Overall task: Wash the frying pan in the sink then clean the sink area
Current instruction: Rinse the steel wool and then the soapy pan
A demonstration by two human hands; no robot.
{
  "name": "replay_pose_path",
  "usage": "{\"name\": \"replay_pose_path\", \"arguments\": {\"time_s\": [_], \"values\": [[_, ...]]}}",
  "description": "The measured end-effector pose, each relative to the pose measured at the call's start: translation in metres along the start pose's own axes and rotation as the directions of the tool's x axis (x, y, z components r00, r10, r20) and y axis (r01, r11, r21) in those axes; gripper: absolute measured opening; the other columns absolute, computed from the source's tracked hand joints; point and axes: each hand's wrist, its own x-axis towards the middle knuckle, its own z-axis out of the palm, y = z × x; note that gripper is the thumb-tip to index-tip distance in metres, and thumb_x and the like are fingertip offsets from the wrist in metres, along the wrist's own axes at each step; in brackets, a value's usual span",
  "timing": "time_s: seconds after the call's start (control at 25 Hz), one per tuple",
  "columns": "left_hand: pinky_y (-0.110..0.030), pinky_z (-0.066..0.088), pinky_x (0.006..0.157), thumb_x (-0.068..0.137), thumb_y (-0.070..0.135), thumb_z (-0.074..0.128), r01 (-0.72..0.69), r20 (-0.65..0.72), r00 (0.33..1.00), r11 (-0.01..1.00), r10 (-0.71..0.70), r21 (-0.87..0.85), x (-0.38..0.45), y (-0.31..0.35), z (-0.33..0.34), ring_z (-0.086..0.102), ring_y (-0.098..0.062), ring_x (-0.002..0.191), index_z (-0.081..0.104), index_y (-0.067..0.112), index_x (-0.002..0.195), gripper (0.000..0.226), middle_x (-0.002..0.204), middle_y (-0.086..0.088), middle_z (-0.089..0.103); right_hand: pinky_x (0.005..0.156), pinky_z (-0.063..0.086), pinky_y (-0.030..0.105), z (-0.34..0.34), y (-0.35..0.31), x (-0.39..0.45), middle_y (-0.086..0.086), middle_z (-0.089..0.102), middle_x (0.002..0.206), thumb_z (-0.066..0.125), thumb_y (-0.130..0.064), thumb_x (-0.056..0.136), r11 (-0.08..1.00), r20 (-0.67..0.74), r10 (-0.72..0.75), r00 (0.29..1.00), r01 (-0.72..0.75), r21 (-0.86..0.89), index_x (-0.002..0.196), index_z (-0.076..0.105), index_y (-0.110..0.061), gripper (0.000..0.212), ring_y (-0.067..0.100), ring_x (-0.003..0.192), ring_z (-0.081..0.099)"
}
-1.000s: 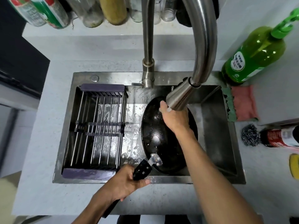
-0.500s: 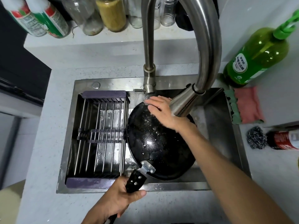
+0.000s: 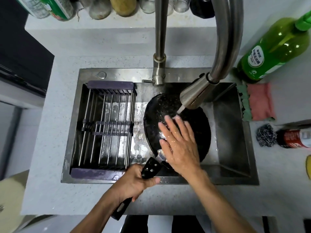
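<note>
A black frying pan (image 3: pixel 200 132) sits tilted in the steel sink (image 3: pixel 235 148), wet inside. My left hand (image 3: pixel 134 182) grips the pan's black handle (image 3: pixel 150 168) at the sink's front rim. With fingers spread flat, my right hand (image 3: pixel 180 142) presses on the pan's inner surface near the handle joint. Water runs from the faucet spout (image 3: pixel 193 95) onto the pan just beyond my fingertips.
A dark wire drying rack (image 3: pixel 104 126) fills the sink's left half. On the counter to the right are a green detergent bottle (image 3: pixel 272 51), a pink and green cloth (image 3: pixel 259 101), a steel scourer (image 3: pixel 265 135) and a red can (image 3: pixel 296 138). Bottles and jars line the back ledge.
My right hand slid from the pan's far rim under the spout down toward the handle end, fingers now spread flat. The pan shifted slightly in the sink; my left hand kept its grip.
</note>
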Motion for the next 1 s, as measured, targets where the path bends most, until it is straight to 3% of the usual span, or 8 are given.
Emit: {"name": "replay_pose_path", "arguments": {"time_s": [0.2, 0.32, 0.4, 0.6, 0.68, 0.8, 0.88, 1.0], "values": [[-0.020, 0.032, 0.034, 0.076, 0.045, 0.080, 0.018, 0.084, 0.996, 0.985, -0.004, -0.170, -0.002, -0.013, 0.001, 0.034, -0.014, 0.029, 0.060, 0.020, 0.071, 0.032, 0.047, -0.010, 0.040, 0.124, 0.015, 0.045, 0.007, 0.033, -0.011, 0.003, 0.030, 0.164, 0.025, -0.049, 0.105, 0.961, -0.069, 0.236, 0.969, -0.222, 0.162, 0.153, 0.039, -0.024, 0.055, 0.023, 0.152, 0.023], [-0.018, 0.030, 0.031, 0.070, 0.039, 0.083, 0.074, 0.036, 0.997, 0.949, -0.066, -0.307, -0.008, -0.016, 0.000, 0.031, -0.011, 0.030, 0.054, 0.015, 0.067, 0.037, 0.046, -0.006, 0.035, 0.124, 0.019, 0.042, 0.006, 0.069, -0.014, -0.007, 0.031, 0.163, 0.030, -0.045, 0.106, 0.397, 0.157, 0.731, 0.664, -0.601, 0.694, 0.154, 0.035, -0.029, 0.051, 0.010, 0.150, 0.025], [-0.018, 0.030, 0.032, 0.074, 0.038, 0.080, 0.065, -0.012, 0.998, 0.972, -0.069, -0.225, -0.012, -0.010, -0.005, 0.032, -0.012, 0.030, 0.054, 0.018, 0.062, 0.035, 0.045, -0.006, 0.035, 0.120, 0.028, 0.034, 0.004, 0.071, 0.001, -0.007, 0.041, 0.157, 0.039, -0.033, 0.108, 0.108, 0.393, 0.711, 0.584, -0.642, 0.759, 0.151, 0.041, -0.029, 0.043, 0.009, 0.140, 0.040], [-0.033, 0.038, 0.048, 0.084, 0.041, 0.072, -0.038, -0.142, 0.987, 0.960, 0.080, 0.277, -0.039, 0.005, -0.020, 0.041, -0.012, 0.047, 0.057, 0.014, 0.074, 0.032, 0.057, 0.003, 0.043, 0.085, 0.059, 0.040, -0.048, 0.084, 0.028, -0.008, 0.062, 0.129, 0.052, -0.056, 0.097, 0.024, 0.535, 0.597, 0.598, -0.680, 0.733, 0.127, 0.056, -0.038, 0.035, 0.017, 0.107, 0.069], [-0.037, 0.050, 0.068, 0.088, 0.043, 0.067, -0.021, -0.186, 0.974, 0.871, 0.128, 0.491, -0.047, 0.008, -0.019, 0.059, -0.008, 0.068, 0.063, 0.020, 0.096, 0.024, 0.076, 0.008, 0.062, 0.069, 0.062, 0.039, -0.076, 0.085, 0.030, -0.013, 0.061, 0.125, 0.055, -0.074, 0.083, -0.030, 0.553, 0.549, 0.627, -0.646, 0.763, 0.137, 0.052, -0.037, 0.066, 0.018, 0.097, 0.073], [-0.036, 0.051, 0.083, 0.095, 0.037, 0.054, -0.011, -0.171, 0.958, 0.629, 0.229, 0.777, -0.053, 0.013, -0.020, 0.066, -0.020, 0.100, 0.057, 0.026, 0.126, 0.033, 0.109, 0.001, 0.070, 0.067, 0.063, 0.040, -0.090, 0.079, 0.038, -0.012, 0.060, 0.128, 0.061, -0.082, 0.067, 0.104, 0.615, 0.516, 0.597, -0.755, 0.647, 0.138, 0.050, -0.041, 0.083, 0.022, 0.104, 0.067], [-0.038, 0.053, 0.079, 0.094, 0.016, 0.048, 0.043, -0.163, 0.957, 0.439, 0.239, 0.898, -0.049, 0.022, -0.018, 0.067, -0.025, 0.098, 0.052, 0.025, 0.128, 0.035, 0.106, -0.004, 0.070, 0.072, 0.062, 0.044, -0.092, 0.078, 0.041, -0.007, 0.063, 0.121, 0.067, -0.077, 0.066, 0.080, 0.680, 0.538, 0.499, -0.833, 0.548, 0.129, 0.054, -0.042, 0.073, 0.027, 0.105, 0.065], [-0.038, 0.051, 0.075, 0.089, 0.002, 0.043, 0.084, -0.142, 0.960, 0.237, 0.241, 0.968, -0.039, 0.033, -0.016, 0.068, -0.026, 0.095, 0.051, 0.019, 0.119, 0.036, 0.102, -0.005, 0.069, 0.068, 0.060, 0.044, -0.084, 0.090, 0.029, 0.006, 0.064, 0.108, 0.066, -0.030, 0.079, -0.053, 0.698, 0.605, 0.383, -0.855, 0.516, 0.118, 0.058, -0.022, 0.040, 0.031, 0.093, 0.066]]}}
